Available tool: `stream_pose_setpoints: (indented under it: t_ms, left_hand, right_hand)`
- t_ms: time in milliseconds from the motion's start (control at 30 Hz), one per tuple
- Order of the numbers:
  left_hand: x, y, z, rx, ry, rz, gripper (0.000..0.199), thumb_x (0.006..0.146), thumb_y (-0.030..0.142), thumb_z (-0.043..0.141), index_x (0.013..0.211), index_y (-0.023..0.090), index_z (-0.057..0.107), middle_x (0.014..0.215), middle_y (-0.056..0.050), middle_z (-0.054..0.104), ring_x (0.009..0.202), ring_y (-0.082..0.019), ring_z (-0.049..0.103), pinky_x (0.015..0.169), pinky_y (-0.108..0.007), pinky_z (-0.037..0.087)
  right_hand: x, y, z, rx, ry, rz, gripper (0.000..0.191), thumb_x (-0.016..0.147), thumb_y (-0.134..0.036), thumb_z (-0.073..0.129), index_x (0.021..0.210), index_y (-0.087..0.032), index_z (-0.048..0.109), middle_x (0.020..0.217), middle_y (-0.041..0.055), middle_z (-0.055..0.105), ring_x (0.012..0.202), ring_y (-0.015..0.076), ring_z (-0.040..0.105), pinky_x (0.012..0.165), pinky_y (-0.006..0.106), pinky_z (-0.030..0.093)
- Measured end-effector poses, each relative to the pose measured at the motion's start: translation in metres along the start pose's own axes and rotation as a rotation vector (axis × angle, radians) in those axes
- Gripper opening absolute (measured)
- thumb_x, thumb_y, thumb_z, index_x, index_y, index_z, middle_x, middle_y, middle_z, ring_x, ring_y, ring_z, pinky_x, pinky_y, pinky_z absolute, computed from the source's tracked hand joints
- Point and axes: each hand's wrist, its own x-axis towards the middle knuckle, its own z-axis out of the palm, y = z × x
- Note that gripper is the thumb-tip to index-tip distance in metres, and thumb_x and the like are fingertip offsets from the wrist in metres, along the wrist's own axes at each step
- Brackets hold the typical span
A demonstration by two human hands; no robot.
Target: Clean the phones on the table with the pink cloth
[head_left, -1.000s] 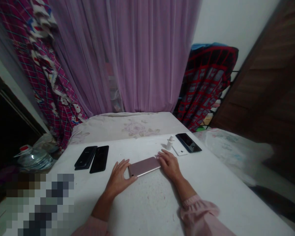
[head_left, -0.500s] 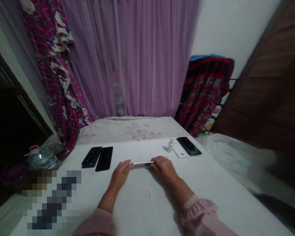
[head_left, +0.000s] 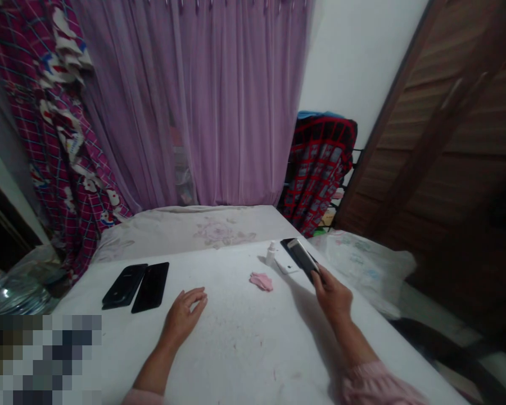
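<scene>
My right hand [head_left: 335, 292] grips the lower end of a phone [head_left: 302, 256], which is tilted over a dark phone [head_left: 287, 243] at the table's right side. Beside it lie a white phone cover [head_left: 287, 266] and a small white spray bottle [head_left: 270, 254], standing upright. A crumpled pink cloth [head_left: 261, 281] rests between my hands. My left hand [head_left: 184, 316] holds nothing, its fingers a little bent and apart, over the white tabletop. To its left are a black phone [head_left: 150, 287] and a dark phone-shaped item [head_left: 125, 286].
The white table [head_left: 231, 360] reaches to a flowered cloth [head_left: 219, 228] at the back. Purple curtains [head_left: 236, 112] hang behind. A large clear water bottle [head_left: 12, 295] stands off the left side, and a brown wardrobe [head_left: 421, 152] is at the right.
My left hand has let go of the phone. My right hand has carried it right, above the dark phone. The pink cloth has come into fuller view, and the camera has turned right.
</scene>
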Motion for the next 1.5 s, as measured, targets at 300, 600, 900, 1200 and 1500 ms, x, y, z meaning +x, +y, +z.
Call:
stream_pose_setpoints:
  t_ms: [300, 600, 900, 1200, 1500]
  left_hand:
    - [0.0, -0.002, 0.001, 0.053, -0.005, 0.029, 0.027, 0.088, 0.044, 0.05, 0.089, 0.027, 0.071, 0.11, -0.003, 0.074, 0.106, -0.024, 0.067, 0.108, -0.05, 0.038]
    - [0.0, -0.003, 0.002, 0.079, -0.004, 0.048, 0.026, 0.087, 0.044, 0.051, 0.089, 0.028, 0.072, 0.11, -0.004, 0.074, 0.107, -0.025, 0.067, 0.106, -0.053, 0.039]
    - [0.0, -0.001, 0.001, 0.088, -0.022, 0.039, 0.027, 0.087, 0.045, 0.051, 0.09, 0.028, 0.072, 0.111, -0.004, 0.073, 0.109, -0.026, 0.066, 0.107, -0.052, 0.038]
    - [-0.003, 0.006, 0.003, 0.074, -0.004, 0.019, 0.021, 0.088, 0.034, 0.052, 0.091, 0.026, 0.07, 0.112, -0.005, 0.073, 0.108, -0.023, 0.066, 0.108, -0.05, 0.038]
    - [-0.005, -0.019, -0.031, 0.546, 0.393, -0.275, 0.045, 0.084, 0.037, 0.059, 0.124, 0.016, 0.057, 0.141, -0.017, 0.051, 0.134, -0.037, 0.041, 0.11, -0.054, 0.031]
  right_hand:
    - [0.089, 0.002, 0.027, -0.362, -0.28, -0.071, 0.033, 0.094, -0.03, 0.047, 0.121, -0.023, 0.065, 0.09, 0.0114, 0.074, 0.068, 0.0181, 0.066, 0.059, 0.025, 0.041]
    - [0.093, -0.001, 0.052, -0.396, -0.36, -0.242, 0.034, 0.094, -0.015, 0.04, 0.114, -0.017, 0.067, 0.087, 0.0159, 0.073, 0.077, 0.0241, 0.069, 0.065, 0.031, 0.044]
    - [0.082, -0.014, 0.061, -0.285, -0.454, -0.34, 0.026, 0.094, -0.028, 0.044, 0.103, -0.02, 0.068, 0.104, 0.0104, 0.071, 0.09, 0.0206, 0.066, 0.068, 0.026, 0.045]
    - [0.041, -0.011, 0.061, -0.083, -0.219, -0.32, 0.035, 0.096, -0.03, 0.039, 0.099, -0.016, 0.071, 0.102, 0.0126, 0.072, 0.097, 0.0242, 0.064, 0.079, 0.031, 0.049]
    - [-0.03, -0.08, 0.062, 0.313, -0.334, -0.634, 0.038, 0.092, -0.039, 0.049, 0.124, -0.024, 0.063, 0.122, 0.0106, 0.066, 0.108, 0.0243, 0.062, 0.087, 0.036, 0.053]
